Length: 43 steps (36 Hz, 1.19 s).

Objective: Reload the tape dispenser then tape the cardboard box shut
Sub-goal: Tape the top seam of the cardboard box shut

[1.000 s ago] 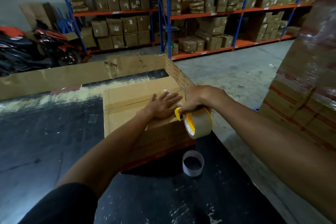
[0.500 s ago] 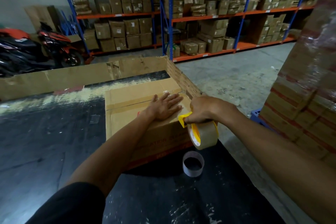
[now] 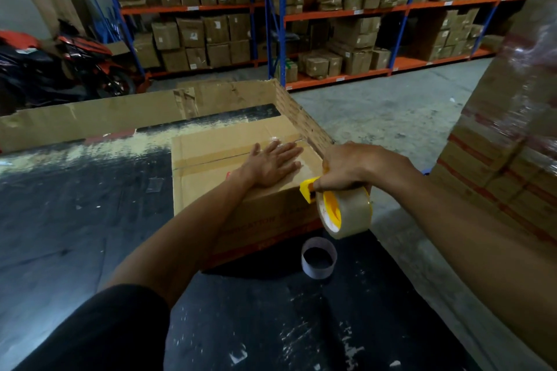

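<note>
Right hand [image 3: 346,170] wrapped tight round dispenser [image 3: 337,208] at box [image 3: 241,178] near-right corner; left hand [image 3: 272,164] flat, fingers spread, pinning the lid, holding nothing. Head view: reload looks done, taping underway. Next I'd pull tape down the side w/ tension, then cut.

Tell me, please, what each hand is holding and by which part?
The right hand holds the tape dispenser from above by its yellow top; the left hand holds nothing, resting flat on the box.
</note>
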Each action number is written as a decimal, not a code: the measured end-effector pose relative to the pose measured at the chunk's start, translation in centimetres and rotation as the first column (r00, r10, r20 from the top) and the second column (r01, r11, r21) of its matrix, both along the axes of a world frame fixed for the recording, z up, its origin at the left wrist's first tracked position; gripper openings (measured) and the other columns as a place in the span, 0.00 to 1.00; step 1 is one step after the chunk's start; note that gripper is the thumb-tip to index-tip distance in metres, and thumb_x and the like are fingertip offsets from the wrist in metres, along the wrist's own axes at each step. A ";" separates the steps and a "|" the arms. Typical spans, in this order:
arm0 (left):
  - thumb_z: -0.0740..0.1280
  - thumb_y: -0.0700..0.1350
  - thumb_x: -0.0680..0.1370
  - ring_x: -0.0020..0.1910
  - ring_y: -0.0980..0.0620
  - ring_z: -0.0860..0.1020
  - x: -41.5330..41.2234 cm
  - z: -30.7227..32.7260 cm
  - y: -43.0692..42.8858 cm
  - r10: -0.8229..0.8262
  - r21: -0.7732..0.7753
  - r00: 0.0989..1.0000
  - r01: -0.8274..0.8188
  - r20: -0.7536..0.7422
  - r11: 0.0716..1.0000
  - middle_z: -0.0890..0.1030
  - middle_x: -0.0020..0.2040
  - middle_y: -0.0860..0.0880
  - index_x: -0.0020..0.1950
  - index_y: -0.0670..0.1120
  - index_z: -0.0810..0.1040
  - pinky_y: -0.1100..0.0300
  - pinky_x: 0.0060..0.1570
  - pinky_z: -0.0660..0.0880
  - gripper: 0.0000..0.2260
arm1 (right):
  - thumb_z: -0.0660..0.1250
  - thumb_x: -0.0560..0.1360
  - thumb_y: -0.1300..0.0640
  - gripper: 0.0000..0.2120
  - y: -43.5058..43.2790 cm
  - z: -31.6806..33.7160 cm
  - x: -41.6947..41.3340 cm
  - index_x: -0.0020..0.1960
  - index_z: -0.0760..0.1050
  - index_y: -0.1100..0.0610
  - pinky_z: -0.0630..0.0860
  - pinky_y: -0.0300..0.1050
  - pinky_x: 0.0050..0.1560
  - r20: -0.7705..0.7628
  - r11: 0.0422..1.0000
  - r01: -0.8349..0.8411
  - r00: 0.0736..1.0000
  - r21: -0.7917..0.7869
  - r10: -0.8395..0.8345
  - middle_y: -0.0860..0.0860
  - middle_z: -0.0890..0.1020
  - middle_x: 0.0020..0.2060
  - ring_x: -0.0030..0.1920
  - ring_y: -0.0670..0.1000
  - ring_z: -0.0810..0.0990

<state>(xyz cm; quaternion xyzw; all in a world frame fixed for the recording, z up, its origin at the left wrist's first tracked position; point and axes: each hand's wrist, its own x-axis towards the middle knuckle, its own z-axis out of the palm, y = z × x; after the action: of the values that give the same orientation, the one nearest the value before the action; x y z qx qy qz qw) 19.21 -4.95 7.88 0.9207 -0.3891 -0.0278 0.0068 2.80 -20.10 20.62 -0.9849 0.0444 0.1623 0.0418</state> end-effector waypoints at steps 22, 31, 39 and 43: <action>0.49 0.66 0.83 0.84 0.49 0.49 -0.2 -0.3 0.4 0.049 -0.174 0.998 -0.055 -0.038 0.983 0.50 0.85 0.53 0.83 0.57 0.53 0.36 0.79 0.43 0.29 | 0.78 0.71 0.44 0.32 -2.3 -12.8 2.0 0.72 0.73 0.52 0.77 0.52 0.57 -0.449 0.810 0.190 0.888 0.554 0.099 0.53 0.77 0.66 0.68 0.60 0.77; 0.55 0.55 0.85 0.81 0.46 0.60 -1.2 0.9 5.4 0.328 -0.361 0.936 -0.353 -0.130 0.863 0.70 0.79 0.48 0.78 0.49 0.68 0.32 0.78 0.48 0.22 | 0.77 0.70 0.42 0.17 4.4 -16.0 3.8 0.53 0.80 0.51 0.75 0.45 0.39 -0.364 0.863 -0.091 0.881 0.498 0.302 0.48 0.80 0.43 0.42 0.52 0.82; 0.56 0.53 0.85 0.81 0.42 0.61 -3.1 2.3 11.7 0.455 -0.268 0.882 -0.471 -0.123 0.841 0.72 0.76 0.48 0.75 0.50 0.72 0.26 0.75 0.47 0.19 | 0.80 0.68 0.43 0.29 10.5 -19.2 5.4 0.68 0.80 0.42 0.80 0.50 0.60 -0.418 0.819 -0.060 0.837 0.570 0.352 0.47 0.78 0.67 0.66 0.54 0.77; 0.51 0.58 0.86 0.83 0.41 0.52 -3.4 1.4 13.1 0.441 -0.140 0.885 -0.460 -0.149 0.877 0.57 0.84 0.49 0.82 0.53 0.59 0.26 0.75 0.44 0.25 | 0.77 0.73 0.45 0.29 12.1 -21.3 5.5 0.73 0.76 0.44 0.75 0.55 0.68 -0.419 0.834 -0.121 0.820 0.539 0.390 0.48 0.76 0.72 0.70 0.55 0.74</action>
<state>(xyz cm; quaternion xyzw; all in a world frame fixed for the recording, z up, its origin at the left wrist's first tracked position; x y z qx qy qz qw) 15.84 8.16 9.31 0.9789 -0.1637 -0.0438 0.1140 8.26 -7.96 -0.72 -0.8583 -0.1259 0.4284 0.2529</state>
